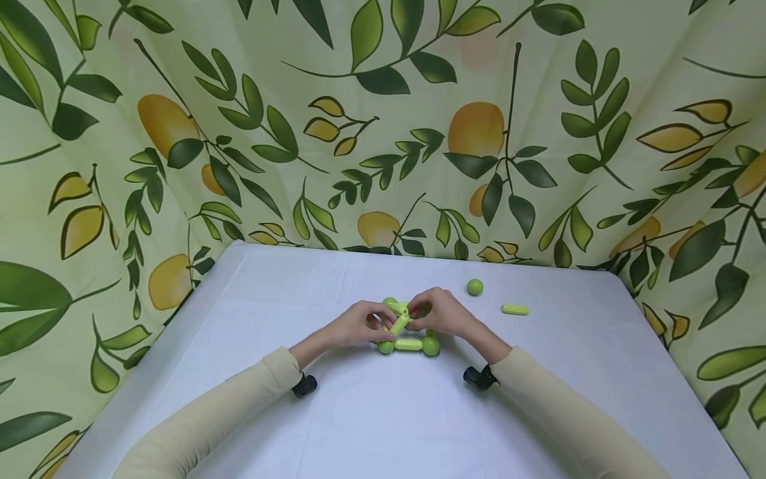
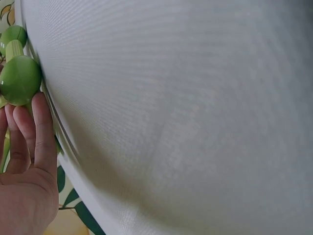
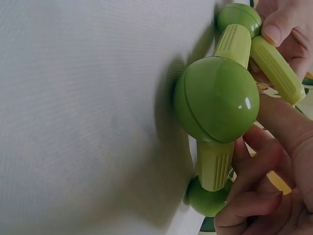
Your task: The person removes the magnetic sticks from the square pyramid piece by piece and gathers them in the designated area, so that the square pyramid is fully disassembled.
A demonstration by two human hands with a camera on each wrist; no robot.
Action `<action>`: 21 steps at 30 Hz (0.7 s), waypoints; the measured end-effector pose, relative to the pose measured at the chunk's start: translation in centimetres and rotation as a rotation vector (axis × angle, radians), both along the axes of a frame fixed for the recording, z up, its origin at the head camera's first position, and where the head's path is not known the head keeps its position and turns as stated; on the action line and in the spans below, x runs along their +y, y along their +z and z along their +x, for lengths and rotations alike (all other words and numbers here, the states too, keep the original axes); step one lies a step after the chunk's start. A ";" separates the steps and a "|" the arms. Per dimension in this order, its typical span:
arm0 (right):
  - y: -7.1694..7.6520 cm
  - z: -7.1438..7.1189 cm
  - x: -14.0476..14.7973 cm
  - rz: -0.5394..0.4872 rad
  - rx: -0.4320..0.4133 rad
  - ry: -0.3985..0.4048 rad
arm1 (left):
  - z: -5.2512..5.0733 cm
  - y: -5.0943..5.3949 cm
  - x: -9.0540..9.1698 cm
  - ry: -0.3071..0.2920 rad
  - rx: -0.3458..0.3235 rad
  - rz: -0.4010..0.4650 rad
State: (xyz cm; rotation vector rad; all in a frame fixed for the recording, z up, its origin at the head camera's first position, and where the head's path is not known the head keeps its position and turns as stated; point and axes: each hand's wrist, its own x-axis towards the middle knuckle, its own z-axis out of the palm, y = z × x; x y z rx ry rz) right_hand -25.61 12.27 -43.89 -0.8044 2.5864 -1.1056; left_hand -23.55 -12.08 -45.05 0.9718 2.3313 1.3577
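Observation:
A square-like frame of green balls and light green ribbed rods lies on the table, its front rod (image 1: 409,344) between two balls. From the front left ball (image 3: 238,19) a slanted rod (image 3: 278,71) rises. My left hand (image 1: 362,324) pinches this rod low down, with its thumb by the ball. My right hand (image 1: 441,311) holds its fingertips at the upper rod ends, where rods meet; the front right ball (image 3: 216,99) partly hides its grip in the right wrist view. The back left ball (image 1: 389,302) shows beyond my left fingers.
A loose green ball (image 1: 475,287) and a loose light green rod (image 1: 515,309) lie to the right, beyond my right hand. White cloth covers the table (image 1: 383,419). A leaf-patterned curtain (image 1: 335,199) hangs behind it.

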 end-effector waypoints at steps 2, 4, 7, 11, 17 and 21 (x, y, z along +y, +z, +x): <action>0.0 0.0 0.0 0.002 -0.001 0.003 | -0.1 0.0 0.0 0.002 -0.006 -0.003; 0.0 0.0 0.0 0.002 0.003 0.005 | -0.1 0.0 0.0 0.002 -0.006 -0.003; -0.2 0.1 -0.1 -0.002 0.005 -0.005 | -0.2 -0.1 0.0 0.000 0.003 -0.007; -0.6 0.3 -0.1 -0.018 -0.005 -0.052 | -0.2 -0.2 0.0 0.000 0.009 -0.017; -1.0 0.9 -0.4 -0.045 -0.002 -0.135 | -0.2 -0.2 0.1 0.004 0.008 -0.019; -1.0 1.2 -0.7 -0.040 -0.008 -0.179 | -0.1 -0.1 0.1 0.007 0.002 -0.020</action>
